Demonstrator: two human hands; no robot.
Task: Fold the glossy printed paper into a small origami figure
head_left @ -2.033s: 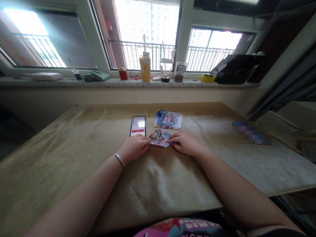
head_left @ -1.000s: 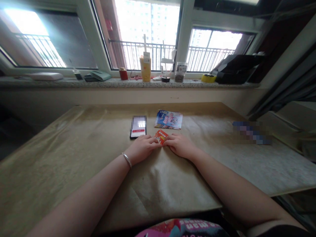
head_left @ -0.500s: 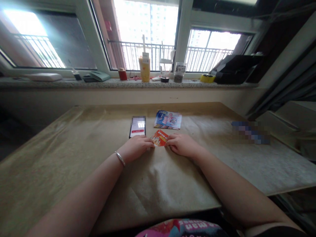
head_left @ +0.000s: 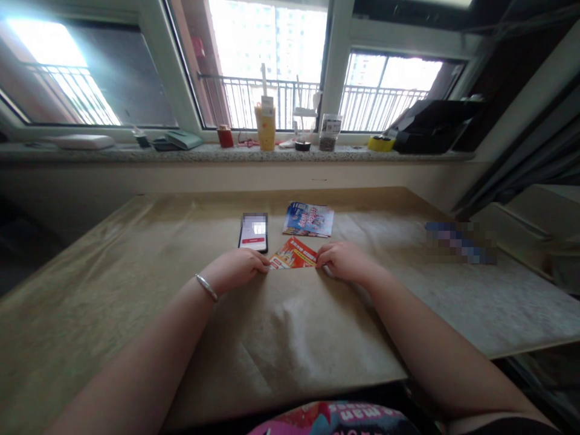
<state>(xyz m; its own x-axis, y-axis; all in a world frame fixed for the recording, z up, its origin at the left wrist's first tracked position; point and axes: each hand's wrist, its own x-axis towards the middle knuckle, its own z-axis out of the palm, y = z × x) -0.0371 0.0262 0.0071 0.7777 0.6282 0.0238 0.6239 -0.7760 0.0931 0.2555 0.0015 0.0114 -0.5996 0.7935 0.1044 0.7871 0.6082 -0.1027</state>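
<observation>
A folded sheet of red and yellow printed paper (head_left: 293,256) lies on the brown paper-covered table (head_left: 136,290) between my hands. My left hand (head_left: 235,269), with a silver bracelet on the wrist, has its fingers curled and pressed on the sheet's left corner. My right hand (head_left: 347,261) is curled the same way on the right corner. Just beyond lie a phone (head_left: 254,232) with a lit screen and a small stack of blue printed sheets (head_left: 309,219).
A blurred blue object (head_left: 460,241) lies at the table's right. The stone windowsill (head_left: 113,152) behind holds a yellow cup (head_left: 266,127), jars, a red can (head_left: 225,136), yellow tape (head_left: 380,144) and a black device (head_left: 435,125).
The sheet was turned from its blue picture side to the red side and bunched small between my fingers. My hands have since spread apart, drawing it out wider and flat.
</observation>
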